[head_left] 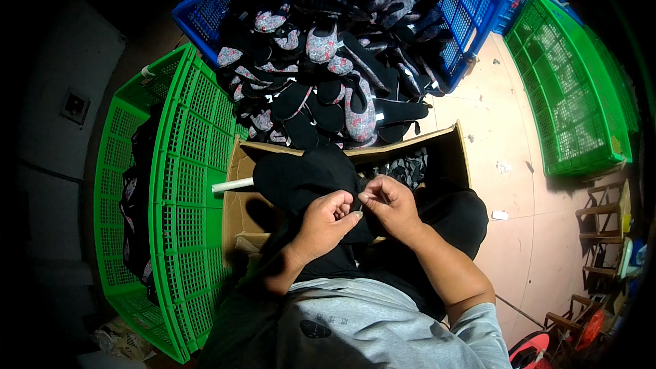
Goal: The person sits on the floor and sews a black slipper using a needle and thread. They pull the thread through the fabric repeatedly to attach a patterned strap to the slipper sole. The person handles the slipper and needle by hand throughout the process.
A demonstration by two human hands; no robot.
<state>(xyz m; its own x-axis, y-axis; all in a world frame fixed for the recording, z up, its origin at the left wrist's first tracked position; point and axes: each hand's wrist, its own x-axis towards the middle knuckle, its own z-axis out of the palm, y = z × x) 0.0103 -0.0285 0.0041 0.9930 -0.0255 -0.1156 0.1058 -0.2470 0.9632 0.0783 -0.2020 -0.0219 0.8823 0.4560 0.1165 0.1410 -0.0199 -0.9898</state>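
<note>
My left hand (326, 224) and my right hand (392, 206) are close together above my lap. The left hand's fingers are curled in toward its thumb. Thumb and fingertips of the right hand are pinched together beside it. A small dark thing may lie between the fingertips, but against my black trousers (301, 181) I cannot make it out. Under and in front of my hands is an open cardboard box (410, 142), with crumpled dark scraps (406, 169) inside. Beyond its far edge lies a heap of black slippers with floral linings (360, 109).
The slippers spill from a large blue crate (471, 20). A green crate (195, 164) with dark goods stands at my left, another green crate (560, 89) at the far right. A pale rod (232, 185) sticks out by my left knee. Wooden stools (605, 219) stand at right.
</note>
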